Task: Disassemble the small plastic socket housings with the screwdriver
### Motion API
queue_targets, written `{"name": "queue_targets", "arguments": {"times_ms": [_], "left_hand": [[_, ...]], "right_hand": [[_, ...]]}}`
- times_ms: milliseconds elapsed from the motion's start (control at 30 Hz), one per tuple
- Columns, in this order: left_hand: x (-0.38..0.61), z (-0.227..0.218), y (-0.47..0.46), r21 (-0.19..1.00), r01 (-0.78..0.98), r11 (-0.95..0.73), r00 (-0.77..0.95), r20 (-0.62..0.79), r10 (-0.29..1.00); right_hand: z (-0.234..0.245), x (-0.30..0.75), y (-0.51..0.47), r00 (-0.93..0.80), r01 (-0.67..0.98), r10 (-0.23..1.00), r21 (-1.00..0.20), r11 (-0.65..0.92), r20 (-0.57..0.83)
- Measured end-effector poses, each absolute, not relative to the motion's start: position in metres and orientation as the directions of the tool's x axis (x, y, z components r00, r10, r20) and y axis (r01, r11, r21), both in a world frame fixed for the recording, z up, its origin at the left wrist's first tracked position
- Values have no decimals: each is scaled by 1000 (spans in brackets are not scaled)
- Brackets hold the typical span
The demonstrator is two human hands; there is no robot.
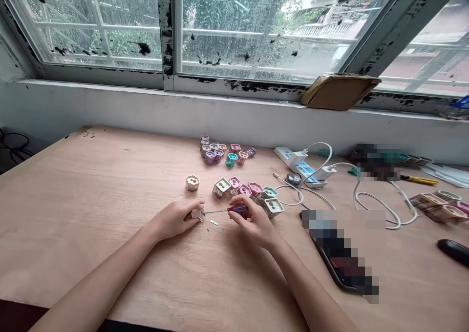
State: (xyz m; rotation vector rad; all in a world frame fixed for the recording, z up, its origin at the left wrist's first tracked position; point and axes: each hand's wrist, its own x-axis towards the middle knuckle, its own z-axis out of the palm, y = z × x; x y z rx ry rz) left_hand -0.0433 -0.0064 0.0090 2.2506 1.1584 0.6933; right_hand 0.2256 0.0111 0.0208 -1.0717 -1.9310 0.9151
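Note:
My left hand [175,219] pinches a small white hexagonal plastic socket housing [198,215] at the fingertips. My right hand [253,220] is shut on a screwdriver [238,211] with a red and purple handle, and its thin metal shaft reaches to that housing. A small metal strip [214,222] lies on the plywood tabletop [91,200] just below the shaft. Close to my right fingers stand several pastel hexagonal housings, among them a cream one [273,207] and a pink one [255,189]. A cream housing [192,183] stands alone above my left hand.
Behind stands a cluster of pink, purple and teal housings [223,151]. To the right lie a white power strip [296,163] with white cables [384,210], a blurred phone [340,256], a yellow-handled tool [419,179] and a black object [454,251]. A window sill [220,105] bounds the table's far side.

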Motion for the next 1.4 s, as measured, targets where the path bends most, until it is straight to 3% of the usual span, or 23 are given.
{"name": "queue_targets", "arguments": {"times_ms": [233, 400, 800, 1400], "left_hand": [[-43, 7, -5, 650, 562, -512, 510, 215, 833], [-41, 11, -4, 645, 554, -526, 520, 225, 824], [-42, 9, -5, 675, 531, -513, 511, 228, 829], [-43, 6, -4, 669, 555, -494, 489, 218, 845]], "right_hand": [[9, 217, 10, -279, 151, 938, -955, 254, 205], [12, 216, 6, -218, 62, 945, -963, 262, 243], [11, 216, 2, -342, 253, 896, -890, 379, 285], [9, 218, 4, -340, 213, 871, -873, 438, 354]]}}
